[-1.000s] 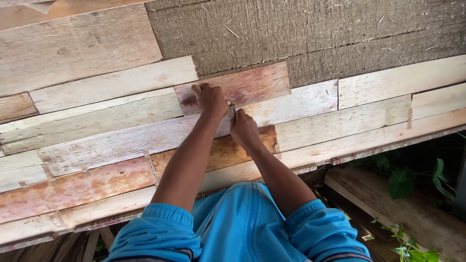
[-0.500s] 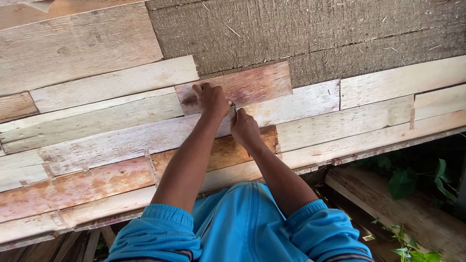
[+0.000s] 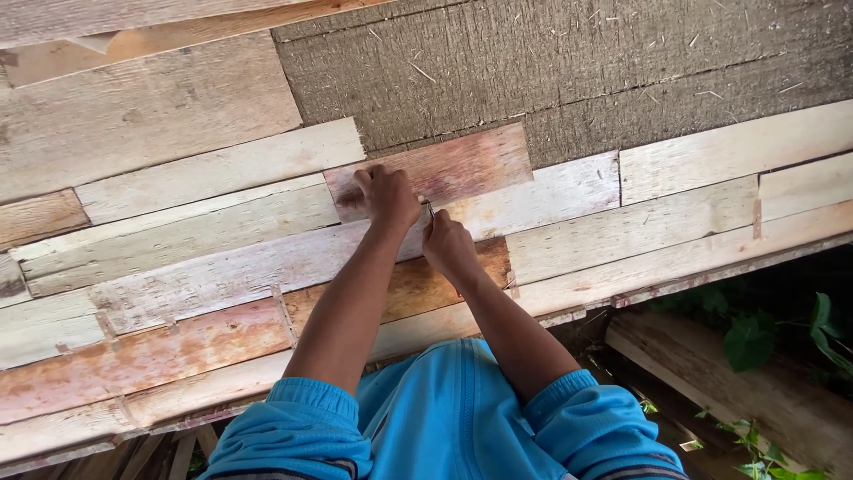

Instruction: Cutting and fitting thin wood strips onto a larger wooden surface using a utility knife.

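In the head view we press our left hand (image 3: 384,196), fingers curled together, flat on the reddish plank (image 3: 444,169), near its left end. Our right hand (image 3: 449,247), just below that plank's lower edge, pinches a thin tool (image 3: 431,212). Grey fibrous board (image 3: 551,62) lies above; green leaves (image 3: 755,342) lie well right of it.

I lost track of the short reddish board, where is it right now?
In the head view the reddish board lies near the middle, just below the grey fibrous panel, with the left hand resting on its left end.
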